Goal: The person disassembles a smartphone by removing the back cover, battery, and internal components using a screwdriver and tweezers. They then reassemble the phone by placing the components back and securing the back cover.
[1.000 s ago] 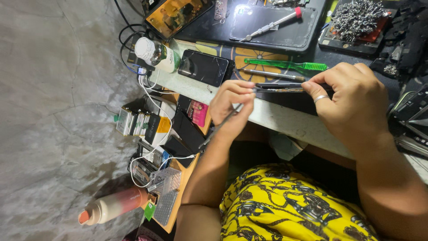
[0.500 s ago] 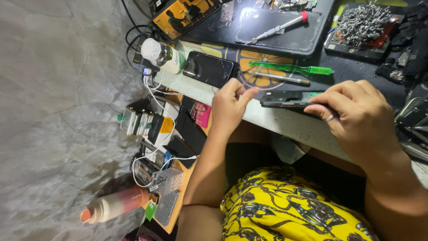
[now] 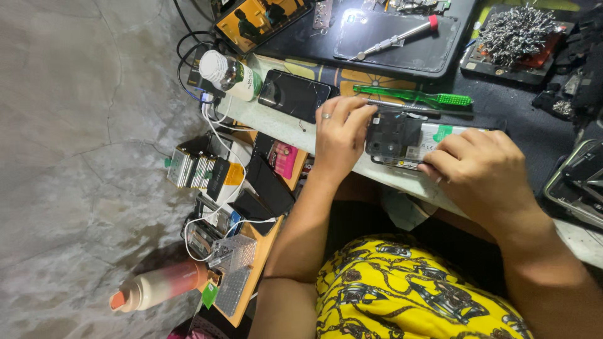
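An opened phone point(image 3: 411, 139) lies flat near the centre of the frame, at the pale front edge of the bench point(image 3: 282, 129). Its long axis runs left to right across the picture, the dark camera end toward the left and the pale battery with a green tab toward the right. The exposed inside looks matte black plastic with a smooth white battery face.

The left hand point(image 3: 342, 135), a ring on one finger, rests on the phone's left end, fingertips pressing its upper edge in a loose grip. The right hand point(image 3: 483, 172) covers the lower right part, fingers curled on the phone's near edge; whether that grip actually pinches it cannot be told.

Just above the phone lies a green translucent screwdriver point(image 3: 418, 96) with a ribbed handle, lying nearly parallel to it. A glossy black phone point(image 3: 295, 94) sits to the upper left, beside a white-capped bottle point(image 3: 231, 74). A red-tipped screwdriver point(image 3: 396, 39) rests on a dark slab at the top.
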